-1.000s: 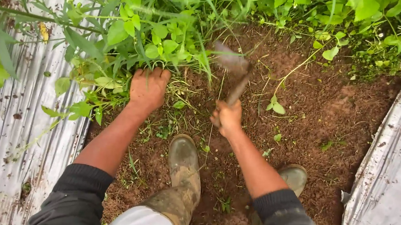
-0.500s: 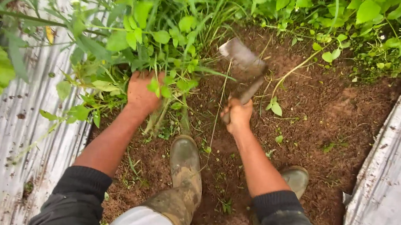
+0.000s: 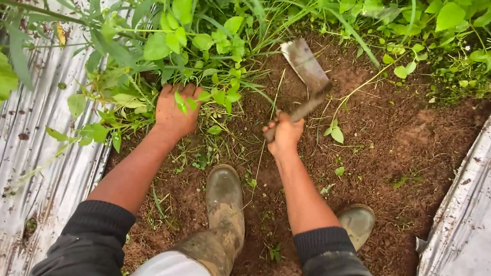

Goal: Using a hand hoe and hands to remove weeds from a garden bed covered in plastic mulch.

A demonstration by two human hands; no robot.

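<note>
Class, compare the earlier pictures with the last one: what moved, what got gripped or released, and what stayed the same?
The right hand has lifted the small hoe, so its blade now sits farther up toward the weeds. The left hand went from lying spread on the soil to closing on the weed stems. Both muddy boots and the silver sheeting stayed put.

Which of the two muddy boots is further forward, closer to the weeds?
The left boot, between the two forearms. Its toe reaches toward the weeds, while the right boot sits further back, beside the right sleeve.
</note>
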